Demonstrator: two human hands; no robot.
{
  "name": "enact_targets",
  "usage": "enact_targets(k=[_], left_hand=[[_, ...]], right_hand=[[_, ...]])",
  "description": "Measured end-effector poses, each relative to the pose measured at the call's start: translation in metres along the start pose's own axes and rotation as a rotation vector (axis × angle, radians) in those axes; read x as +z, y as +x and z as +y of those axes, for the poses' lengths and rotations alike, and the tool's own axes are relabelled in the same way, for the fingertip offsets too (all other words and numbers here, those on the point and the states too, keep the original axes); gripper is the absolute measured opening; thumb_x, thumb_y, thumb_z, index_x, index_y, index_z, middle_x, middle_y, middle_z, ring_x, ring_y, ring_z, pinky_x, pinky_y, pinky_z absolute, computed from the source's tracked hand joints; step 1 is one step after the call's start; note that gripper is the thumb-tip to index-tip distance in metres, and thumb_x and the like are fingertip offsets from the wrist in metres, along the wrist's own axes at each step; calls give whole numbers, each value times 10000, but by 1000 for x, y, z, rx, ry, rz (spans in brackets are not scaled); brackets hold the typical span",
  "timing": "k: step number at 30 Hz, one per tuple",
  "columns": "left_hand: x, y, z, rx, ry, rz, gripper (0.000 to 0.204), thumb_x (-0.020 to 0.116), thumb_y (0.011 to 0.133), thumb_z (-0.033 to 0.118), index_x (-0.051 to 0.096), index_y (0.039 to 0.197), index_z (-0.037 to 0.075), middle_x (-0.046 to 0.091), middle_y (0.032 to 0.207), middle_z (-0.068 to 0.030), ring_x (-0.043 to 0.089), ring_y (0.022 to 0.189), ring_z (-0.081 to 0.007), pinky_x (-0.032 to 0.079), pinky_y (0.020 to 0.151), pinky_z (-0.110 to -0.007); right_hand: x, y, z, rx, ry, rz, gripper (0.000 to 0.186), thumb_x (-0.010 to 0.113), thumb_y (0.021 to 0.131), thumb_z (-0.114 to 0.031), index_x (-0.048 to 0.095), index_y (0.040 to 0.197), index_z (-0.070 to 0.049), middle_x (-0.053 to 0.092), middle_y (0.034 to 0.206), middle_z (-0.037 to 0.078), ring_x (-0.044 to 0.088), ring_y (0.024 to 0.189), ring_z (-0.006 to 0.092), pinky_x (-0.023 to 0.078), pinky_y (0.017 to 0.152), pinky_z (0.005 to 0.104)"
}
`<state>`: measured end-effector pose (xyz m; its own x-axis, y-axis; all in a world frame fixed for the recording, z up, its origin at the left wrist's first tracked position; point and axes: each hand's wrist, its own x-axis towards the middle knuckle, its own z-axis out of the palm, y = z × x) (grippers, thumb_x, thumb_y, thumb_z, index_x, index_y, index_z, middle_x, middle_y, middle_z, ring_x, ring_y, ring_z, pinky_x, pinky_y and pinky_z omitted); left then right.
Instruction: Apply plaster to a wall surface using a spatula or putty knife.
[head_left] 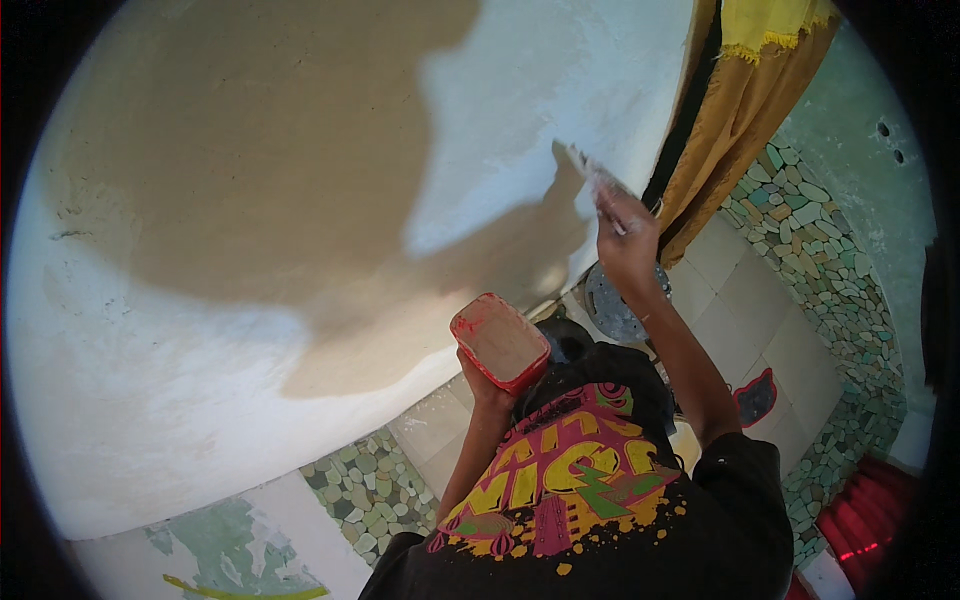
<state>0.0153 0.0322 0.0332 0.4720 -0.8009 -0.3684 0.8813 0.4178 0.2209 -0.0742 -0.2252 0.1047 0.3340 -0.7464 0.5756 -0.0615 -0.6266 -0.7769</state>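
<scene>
Right hand grips whitish tool by wall (contact unclear) | left hand holds red tub below — best kept level and close | strokes probably want light, even pressure

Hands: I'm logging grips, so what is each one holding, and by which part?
The left hand holds a red tub by its left side. The right hand holds a pale tool by its near end; its kind is unclear.
</scene>
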Motion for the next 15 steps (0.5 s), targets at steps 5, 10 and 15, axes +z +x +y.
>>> enact_targets(k=[5, 10, 15], left_hand=[[-10, 0, -1, 15, -12, -43, 633, 362, 1003, 544, 497, 1432, 99, 610, 1358, -122, 586, 1247, -326, 463, 1071, -534], [-4, -4, -3, 12, -18, -29, 606, 376, 1018, 531, 504, 1420, 95, 617, 1344, -128, 603, 1218, -333, 486, 1040, -539], [-2, -6, 6, -5, -58, -1, 598, 391, 1027, 534, 511, 1412, 93, 628, 1326, -131, 618, 1194, -341, 502, 1020, -539]], right_hand=[[25, 34, -68, -11, 282, 101, 412, 588, 832, 107, 690, 1216, 0, 705, 1185, 175, 671, 1073, 274, 522, 914, 348], [63, -5, -77, -331, -125, 49, 467, 637, 743, 60, 708, 1193, -44, 701, 1193, 171, 671, 1102, 351, 527, 919, 456], [52, -11, -78, -346, -39, -61, 522, 665, 690, 24, 702, 1203, -62, 701, 1204, 166, 660, 1119, 367, 512, 933, 482]])
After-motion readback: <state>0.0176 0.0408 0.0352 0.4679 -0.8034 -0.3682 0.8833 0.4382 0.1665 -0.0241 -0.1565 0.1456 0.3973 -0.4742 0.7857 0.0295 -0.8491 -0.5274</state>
